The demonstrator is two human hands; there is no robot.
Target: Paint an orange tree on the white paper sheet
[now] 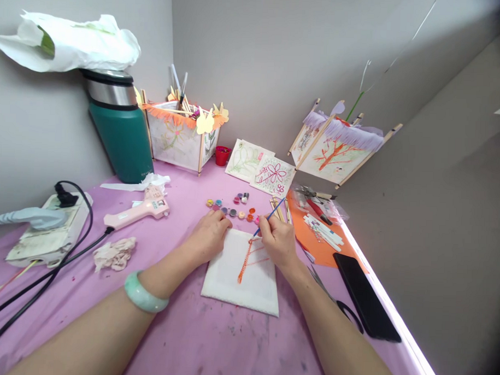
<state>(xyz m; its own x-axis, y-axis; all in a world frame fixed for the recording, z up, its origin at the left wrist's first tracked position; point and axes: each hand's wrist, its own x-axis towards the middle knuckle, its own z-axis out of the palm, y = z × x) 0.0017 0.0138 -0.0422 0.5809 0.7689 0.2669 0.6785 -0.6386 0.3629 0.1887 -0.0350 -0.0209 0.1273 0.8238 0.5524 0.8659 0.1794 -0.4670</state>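
Observation:
In my right hand is a thin blue paintbrush, pinched between thumb and fingers and tilted. Its tip touches a white sheet near the top of an orange painted stroke with thinner lines branching off to the right. My left hand, with a pale green bangle on its wrist, rests at the sheet's upper left corner. Its fingers lie bent but not gripping anything visible. Just beyond both hands stand small paint pots in several colours, among them an orange paint pot.
Left lie a pink glue gun, crumpled tissue, a power strip and a green tumbler. Behind are painted cards and decorated boxes. Right are orange paper, scissors and a black phone near the table edge.

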